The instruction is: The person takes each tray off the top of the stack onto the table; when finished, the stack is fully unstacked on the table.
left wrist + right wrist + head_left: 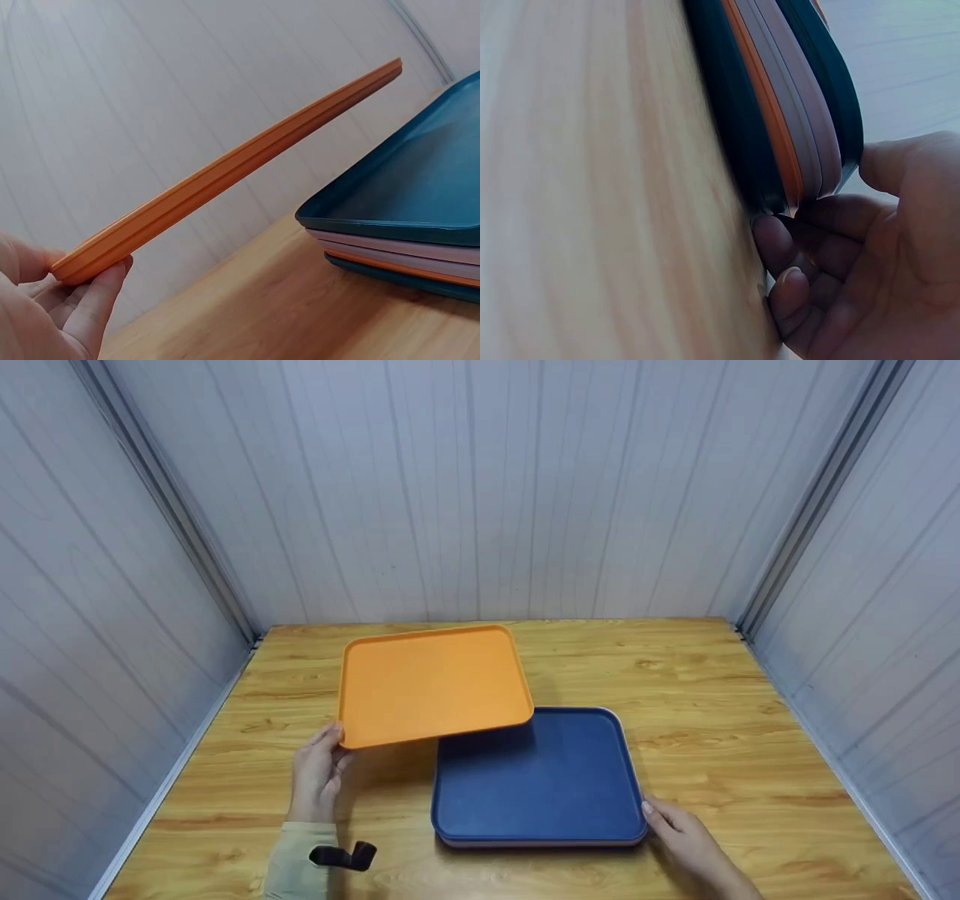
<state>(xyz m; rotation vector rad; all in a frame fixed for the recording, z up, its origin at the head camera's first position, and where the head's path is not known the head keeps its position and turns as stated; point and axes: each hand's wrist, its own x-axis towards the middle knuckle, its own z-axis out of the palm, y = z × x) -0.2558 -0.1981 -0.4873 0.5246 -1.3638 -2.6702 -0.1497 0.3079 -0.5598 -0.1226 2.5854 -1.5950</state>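
Observation:
My left hand (316, 771) pinches the near left corner of an orange tray (435, 682), thumb above and fingers beneath. That tray is raised and tilted, its far end higher in the left wrist view, and it covers the back left corner of a dark blue tray (547, 787). The blue tray tops a stack whose lilac layers (799, 112), orange layer (769, 112) and dark bottom tray (731, 105) show at the side. At the stack's near right corner my right hand (682, 832) holds on, thumb at the top tray's rim and fingers curled against the lower edges.
The stack stands on a wood-grain table (720, 720). Pale panel walls (502, 495) enclose the back and both sides. A black strap piece (343, 856) sits on the left sleeve (296, 862).

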